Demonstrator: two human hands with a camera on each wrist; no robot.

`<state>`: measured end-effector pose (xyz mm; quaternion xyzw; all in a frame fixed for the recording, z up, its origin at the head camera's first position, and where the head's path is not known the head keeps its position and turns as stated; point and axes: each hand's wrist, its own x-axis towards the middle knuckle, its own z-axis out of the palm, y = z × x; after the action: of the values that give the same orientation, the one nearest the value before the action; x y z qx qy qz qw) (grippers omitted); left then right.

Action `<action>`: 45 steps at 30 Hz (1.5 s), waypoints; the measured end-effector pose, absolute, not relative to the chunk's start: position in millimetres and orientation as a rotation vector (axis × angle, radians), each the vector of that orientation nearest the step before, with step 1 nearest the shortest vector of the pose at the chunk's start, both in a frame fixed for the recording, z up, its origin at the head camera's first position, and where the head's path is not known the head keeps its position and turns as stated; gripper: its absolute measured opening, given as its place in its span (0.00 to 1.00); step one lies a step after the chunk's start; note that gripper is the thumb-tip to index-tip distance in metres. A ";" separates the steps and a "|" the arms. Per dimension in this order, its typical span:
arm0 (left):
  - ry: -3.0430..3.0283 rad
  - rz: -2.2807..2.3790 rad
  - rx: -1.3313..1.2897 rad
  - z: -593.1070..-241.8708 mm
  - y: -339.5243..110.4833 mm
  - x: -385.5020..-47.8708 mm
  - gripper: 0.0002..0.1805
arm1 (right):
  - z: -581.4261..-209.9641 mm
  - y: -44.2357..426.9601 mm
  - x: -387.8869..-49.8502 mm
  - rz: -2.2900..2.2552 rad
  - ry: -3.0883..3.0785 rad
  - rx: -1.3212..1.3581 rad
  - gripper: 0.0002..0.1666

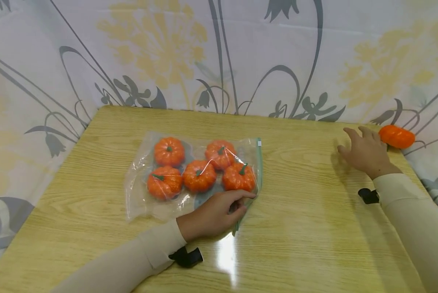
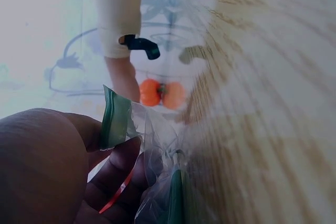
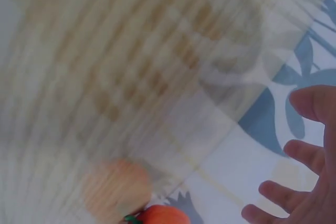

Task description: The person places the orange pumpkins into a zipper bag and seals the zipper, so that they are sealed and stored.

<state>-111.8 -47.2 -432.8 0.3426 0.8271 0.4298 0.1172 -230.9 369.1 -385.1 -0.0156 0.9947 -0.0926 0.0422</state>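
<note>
A clear zip bag (image 1: 138,199) with a green zip edge lies flat at the middle left of the table, with several small orange toy pumpkins (image 1: 199,176) inside. My left hand (image 1: 219,213) pinches the bag's green edge near its front corner. In the left wrist view the green strip (image 2: 116,121) stands up between thumb and fingers. At the far right my right hand (image 1: 369,150) hovers with fingers spread, holding nothing. Just beside it, a single orange toy pumpkin (image 1: 397,136) rests at the table's right back edge. The right wrist view shows the spread fingers (image 3: 304,156) apart from this pumpkin (image 3: 164,215).
The wood-grain table (image 1: 295,228) has a glossy, reflecting surface. A floral-patterned cloth (image 1: 240,53) hangs behind it and along both sides. A white slider (image 1: 259,143) sits at the back end of the bag's zip.
</note>
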 end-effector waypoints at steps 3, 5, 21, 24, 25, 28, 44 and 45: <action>2.425 1.250 1.000 -433.1 -46.6 -111.7 0.20 | -383.8 375.3 -235.4 -0.258 3.047 -0.040 0.41; 2.423 1.250 1.002 -433.5 -46.2 -111.4 0.20 | -383.4 379.2 -238.0 -0.245 3.057 -0.033 0.41; 2.425 1.233 0.958 -434.4 -48.4 -111.8 0.20 | -390.3 420.4 -253.2 -0.186 3.042 0.172 0.44; 2.414 1.224 0.952 -433.2 -48.1 -111.8 0.20 | -391.3 429.1 -256.9 -0.135 3.037 0.251 0.46; 2.409 1.222 0.953 -432.9 -48.0 -111.9 0.20 | -391.1 431.2 -257.7 -0.125 3.037 0.281 0.46; 2.398 1.217 0.950 -433.0 -47.7 -112.3 0.20 | -389.9 436.6 -260.0 -0.122 3.026 0.333 0.48; 2.364 1.245 0.916 -434.4 -48.4 -112.5 0.20 | -390.8 452.1 -265.3 0.050 3.004 0.411 0.45; 2.366 1.244 0.916 -434.3 -48.4 -112.4 0.20 | -389.9 452.9 -265.1 0.064 3.011 0.416 0.43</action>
<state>-112.4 -48.4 -434.3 0.3202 0.8269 0.4347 0.1574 -265.1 452.9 -389.9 0.1365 0.9891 0.0211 0.0508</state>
